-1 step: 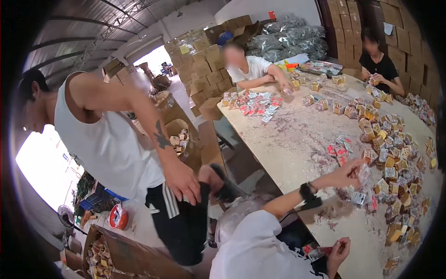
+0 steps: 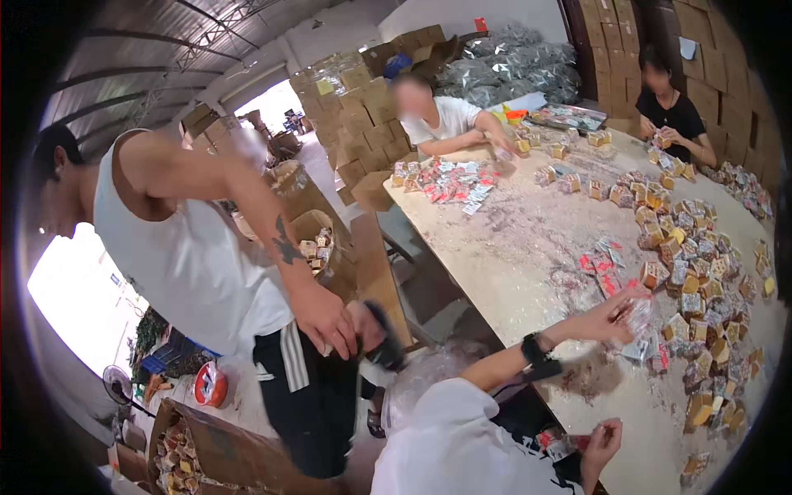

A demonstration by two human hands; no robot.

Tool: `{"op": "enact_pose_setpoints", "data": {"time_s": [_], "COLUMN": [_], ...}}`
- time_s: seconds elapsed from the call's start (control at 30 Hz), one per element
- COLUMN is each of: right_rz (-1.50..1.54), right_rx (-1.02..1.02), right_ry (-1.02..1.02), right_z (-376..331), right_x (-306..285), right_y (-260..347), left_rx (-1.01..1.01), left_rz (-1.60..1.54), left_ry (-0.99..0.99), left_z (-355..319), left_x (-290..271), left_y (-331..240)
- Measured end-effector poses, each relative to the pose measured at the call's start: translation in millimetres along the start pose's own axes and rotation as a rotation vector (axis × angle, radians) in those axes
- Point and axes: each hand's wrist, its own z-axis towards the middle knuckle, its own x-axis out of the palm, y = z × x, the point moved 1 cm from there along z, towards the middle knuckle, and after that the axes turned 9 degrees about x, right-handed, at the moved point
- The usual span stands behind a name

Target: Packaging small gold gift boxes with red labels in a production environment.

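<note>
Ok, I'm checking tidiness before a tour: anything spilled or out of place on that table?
Yes. Small boxes lie tumbled in a loose heap along the right side of the table, and red packets are strewn mid-table beside a seated person's hand.

Around you four people, one long pale worktable (image 2: 528, 239), one red floor fan (image 2: 211, 384), countless small printed boxes (image 2: 689, 272), many stacked brown cartons (image 2: 359, 115)

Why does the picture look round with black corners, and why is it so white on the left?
Head view: the fisheye lens squeezes the scene into a circle, so the corners stay black and the table edge bends; daylight from outside washes the lower left to white; faces are blurred, and the small boxes turn smeary toward the rim.
</note>
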Motion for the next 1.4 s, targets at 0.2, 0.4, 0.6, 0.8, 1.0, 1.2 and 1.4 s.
{"op": "enact_pose_setpoints", "data": {"time_s": [0.2,0.4,0.6,0.8,1.0,1.2,1.4], "right_rz": [0.131,0.166,-0.433,-0.38,-0.343,-0.345,-0.386], "right_rx": [-0.072,-0.035,-0.389,-0.269,-0.16,-0.174,-0.191], "right_ry": [0.078,-0.023,-0.014,-0.118,-0.068,-0.078,-0.044], "right_z": [17,41,48,47,46,48,47], "right_x": [8,19,19,32,39,37,32], "right_y": [31,62,61,46,45,52,60], "left_rx": [-0.121,-0.035,0.008,-0.068,-0.082,-0.082,-0.048], "left_rz": [-0.181,0.284,0.434,0.237,0.2,0.289,0.289], "left_ry": [-0.201,-0.385,-0.473,-0.414,-0.401,-0.365,-0.366], "left_z": [-112,-129,-120,-125,-126,-125,-126], "left_x": [46,81,99,102,101,100,101], "left_y": [-35,-12,-5,15,4,3,5]}}
